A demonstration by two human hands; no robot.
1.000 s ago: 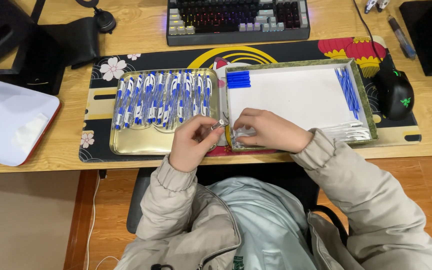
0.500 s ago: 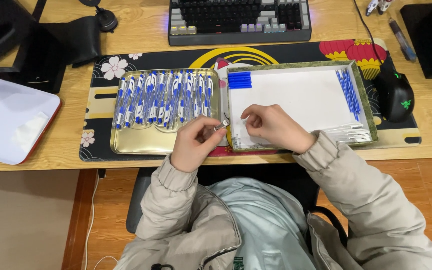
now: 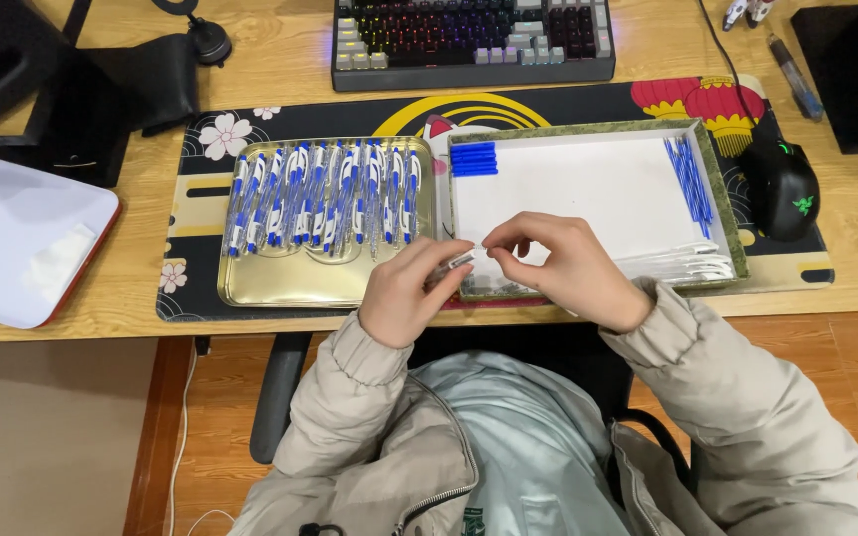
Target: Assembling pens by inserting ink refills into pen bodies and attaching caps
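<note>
Compared with a moment ago, both hands sit slightly higher over the tray's near rim, the fingertips drawn closer together. Left hand [image 3: 407, 295]: fingers pinched on a clear pen barrel [image 3: 452, 266], held level just above the near-left corner of the white-lined tray [image 3: 588, 194]. Right hand [image 3: 563, 266]: thumb and forefinger narrowed to a pinch just beside the barrel's end; what they hold is too small to tell. Gold tray [image 3: 290, 288], left: row of assembled blue-and-white pens [image 3: 325, 197]. White-lined tray: blue caps [image 3: 474, 159], blue refills [image 3: 689, 179], clear barrels [image 3: 682, 266]. All rest on the table [image 3: 280, 65].
</note>
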